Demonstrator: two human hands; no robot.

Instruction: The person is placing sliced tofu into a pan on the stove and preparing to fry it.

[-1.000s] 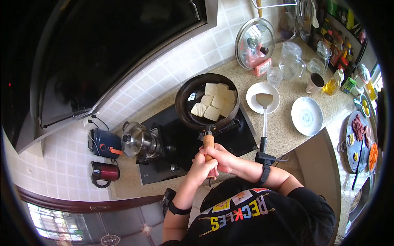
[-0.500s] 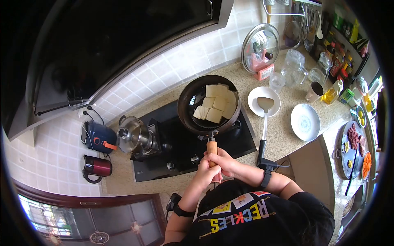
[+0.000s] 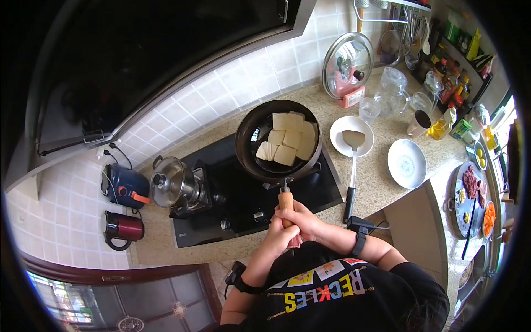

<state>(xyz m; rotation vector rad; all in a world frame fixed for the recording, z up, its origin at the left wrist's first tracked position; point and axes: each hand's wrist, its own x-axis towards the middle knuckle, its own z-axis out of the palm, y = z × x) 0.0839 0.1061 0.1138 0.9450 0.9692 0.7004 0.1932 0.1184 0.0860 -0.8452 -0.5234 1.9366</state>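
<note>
Both of my hands are wrapped round the wooden handle (image 3: 285, 200) of a dark wok (image 3: 247, 160). My left hand (image 3: 277, 236) grips its lower end, and my right hand (image 3: 303, 218) closes over it from the right, the fingers of the two overlapping. The wok is over the right burner of the stove, its handle pointing toward me. Pale flat slices that look like tofu (image 3: 286, 155) lie in it, mostly on the right side, some overlapping. To the right, a spatula (image 3: 353, 160) rests with its blade on a white bowl (image 3: 337, 145) and its black handle on the counter.
A lidded steel pot (image 3: 176, 185) stands on the left burner of the black stove (image 3: 243, 207). Beyond it are a red kettle (image 3: 126, 228) and a blue appliance (image 3: 127, 185). At right are a white plate (image 3: 407, 164), glass jug (image 3: 391, 91), pot lid (image 3: 347, 65) and meat tray (image 3: 460, 213).
The whole view has shifted slightly, so most things appear a little further left. Both hands keep their grip on the wok handle, and the slices lie as before.
</note>
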